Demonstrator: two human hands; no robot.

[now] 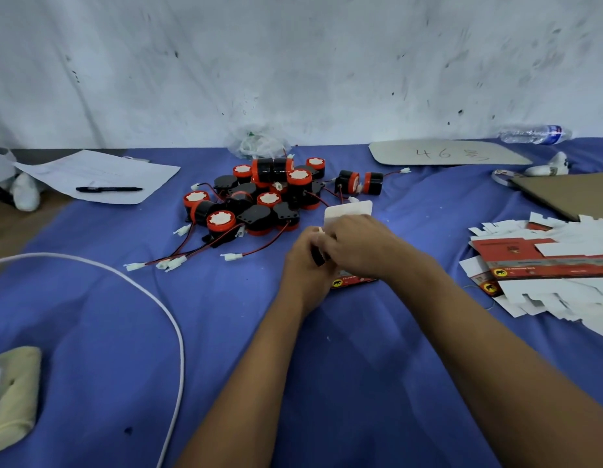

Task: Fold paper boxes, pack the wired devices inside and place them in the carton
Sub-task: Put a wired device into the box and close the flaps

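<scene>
You have one view only: a wide-angle head camera, looking forward and down across the blue-covered table toward the white wall in the upper frame. Your forearms enter from the lower right, close to the lens. Edge curvature probably comes from lens distortion.

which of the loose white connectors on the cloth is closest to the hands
The lone white connector just left of the left hand, on its own red-black wire; the other loose plugs cluster farther left.
</scene>
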